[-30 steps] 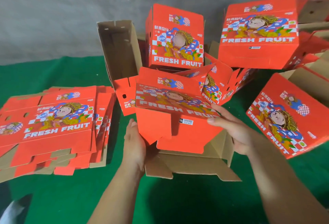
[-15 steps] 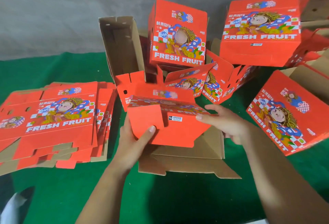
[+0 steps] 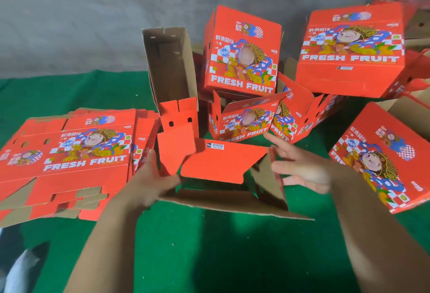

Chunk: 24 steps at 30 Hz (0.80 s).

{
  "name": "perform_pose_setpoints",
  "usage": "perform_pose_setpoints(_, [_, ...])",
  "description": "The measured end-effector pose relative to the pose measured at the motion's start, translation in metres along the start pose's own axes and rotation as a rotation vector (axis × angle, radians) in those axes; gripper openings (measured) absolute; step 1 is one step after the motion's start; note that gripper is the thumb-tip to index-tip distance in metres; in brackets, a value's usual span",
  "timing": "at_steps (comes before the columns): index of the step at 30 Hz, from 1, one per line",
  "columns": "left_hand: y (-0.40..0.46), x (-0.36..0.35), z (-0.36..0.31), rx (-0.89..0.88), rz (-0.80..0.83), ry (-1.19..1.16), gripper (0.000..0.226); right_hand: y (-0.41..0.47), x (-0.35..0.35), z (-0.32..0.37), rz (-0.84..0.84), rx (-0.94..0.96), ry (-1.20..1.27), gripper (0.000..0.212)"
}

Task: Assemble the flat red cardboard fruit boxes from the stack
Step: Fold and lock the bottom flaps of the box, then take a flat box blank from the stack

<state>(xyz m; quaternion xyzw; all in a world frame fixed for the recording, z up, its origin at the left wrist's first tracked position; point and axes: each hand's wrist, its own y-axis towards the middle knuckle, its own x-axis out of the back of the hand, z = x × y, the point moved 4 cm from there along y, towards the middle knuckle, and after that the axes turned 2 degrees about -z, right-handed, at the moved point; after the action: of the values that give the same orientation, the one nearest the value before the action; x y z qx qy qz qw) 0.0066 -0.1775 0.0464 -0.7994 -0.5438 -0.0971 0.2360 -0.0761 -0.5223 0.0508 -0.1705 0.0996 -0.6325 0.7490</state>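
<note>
Our left hand [image 3: 149, 181] grips the half-folded box [image 3: 221, 167] at its left flap; right hand [image 3: 300, 167] spread, off it. Box held above green mat [image 3: 209, 246]. Light, stiff, creases easily; we hold by edges.

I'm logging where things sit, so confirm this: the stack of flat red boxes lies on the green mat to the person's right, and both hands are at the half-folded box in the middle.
Not quite: the stack of flat red boxes lies to the person's left, as the head view shows. The rest holds: it is on the green mat, and the left hand and right hand are at the half-folded box in the middle.
</note>
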Motion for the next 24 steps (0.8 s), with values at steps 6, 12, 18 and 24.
perform_pose_setpoints(6, [0.016, 0.000, 0.009, 0.047, -0.216, -0.099, 0.023, 0.014, -0.001, 0.018, -0.115, 0.083, -0.510, 0.126])
perform_pose_setpoints(12, [0.023, -0.004, 0.016, -0.064, -0.240, -0.214, 0.047, 0.042, 0.012, 0.015, -0.244, 0.049, -0.794, 0.113])
perform_pose_setpoints(18, [0.017, -0.017, 0.011, -0.335, -0.500, -0.630, 0.109, 0.061, 0.015, 0.004, -0.392, 0.119, -0.795, 0.101])
perform_pose_setpoints(24, [0.026, -0.019, 0.009, -0.312, -0.622, -0.723, 0.046, 0.061, 0.020, 0.019, -0.550, 0.204, -0.604, 0.063])
